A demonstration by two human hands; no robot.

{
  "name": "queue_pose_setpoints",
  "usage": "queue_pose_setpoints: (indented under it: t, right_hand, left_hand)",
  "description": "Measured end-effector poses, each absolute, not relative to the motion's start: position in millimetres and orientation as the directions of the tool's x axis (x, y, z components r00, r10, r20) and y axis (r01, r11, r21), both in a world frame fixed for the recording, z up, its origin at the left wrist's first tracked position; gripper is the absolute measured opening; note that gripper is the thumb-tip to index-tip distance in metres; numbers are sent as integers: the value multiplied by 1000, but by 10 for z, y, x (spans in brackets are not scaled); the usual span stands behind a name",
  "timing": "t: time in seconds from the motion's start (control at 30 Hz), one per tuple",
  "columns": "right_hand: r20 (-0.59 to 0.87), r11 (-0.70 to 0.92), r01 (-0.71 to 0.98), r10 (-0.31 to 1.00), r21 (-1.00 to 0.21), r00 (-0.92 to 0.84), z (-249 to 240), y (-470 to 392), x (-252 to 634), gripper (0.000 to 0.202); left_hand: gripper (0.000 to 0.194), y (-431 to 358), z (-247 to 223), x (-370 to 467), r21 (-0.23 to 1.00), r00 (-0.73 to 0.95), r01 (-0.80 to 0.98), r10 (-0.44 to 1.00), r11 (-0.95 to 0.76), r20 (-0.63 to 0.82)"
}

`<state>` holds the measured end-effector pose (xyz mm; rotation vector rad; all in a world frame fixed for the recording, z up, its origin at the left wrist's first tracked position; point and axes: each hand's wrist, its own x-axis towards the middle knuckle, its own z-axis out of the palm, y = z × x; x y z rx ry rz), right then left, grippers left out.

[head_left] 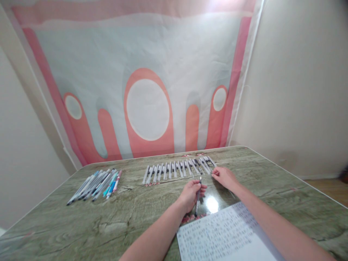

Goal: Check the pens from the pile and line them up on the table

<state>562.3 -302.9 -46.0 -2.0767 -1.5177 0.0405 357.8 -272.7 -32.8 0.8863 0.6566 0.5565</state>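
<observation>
My left hand (191, 195) is closed on a pen (197, 203), held between thumb and fingers with its dark end pointing down toward the paper. My right hand (224, 177) is at the right end of a row of slim whitish tubes with dark parts, which look like pen pieces (170, 170). Its fingers are curled together, and whatever they hold is too small or hidden to name. The pieces lie side by side across the back of the table, some slanted at the right end.
A pile of pens and markers (99, 185), some blue and pink, lies on the left of the wood-patterned table (108, 224). A sheet of handwritten paper (217, 235) lies in front, partly under my right forearm. A patterned cloth (179, 47) hangs behind.
</observation>
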Motion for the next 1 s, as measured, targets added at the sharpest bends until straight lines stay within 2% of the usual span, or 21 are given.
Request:
queue_pose_setpoints:
  t: [0.3, 0.43, 0.57, 0.63, 0.77, 0.87, 1.0]
  right_hand:
    - [366, -215, 903, 860, -372, 355, -455, -3058, 5638, 9]
    - [400, -195, 896, 842, -400, 362, -389, -3074, 5587, 11]
    - [377, -48, 818, 871, -573, 315, -285, -3072, 5418, 23]
    - [295, 15, 702, 914, -712, 279, -248, -3073, 5293, 32]
    - [96, -8, 393, 965, -920, 244, -217, -3108, 5055, 36]
    - [18, -35, 231, 975, -972, 223, -214, -3143, 4962, 34]
    - [2, -40, 170, 970, -985, 242, -233, -3147, 4948, 33]
  left_hand:
    - [11, -2729, -354, 3582, 843, 667, -190, 697, 503, -265]
    - [10, -2742, -328, 3583, 843, 655, -194, 706, 502, -269]
    - [10, -2753, -311, 3572, 852, 664, -197, 706, 484, -247]
    - [11, -2754, -314, 3565, 859, 679, -200, 699, 470, -225]
    - [15, -2751, -342, 3555, 870, 708, -219, 686, 441, -169]
    - [19, -2751, -357, 3553, 878, 727, -226, 674, 421, -136]
    - [22, -2764, -350, 3557, 897, 719, -177, 676, 404, -163]
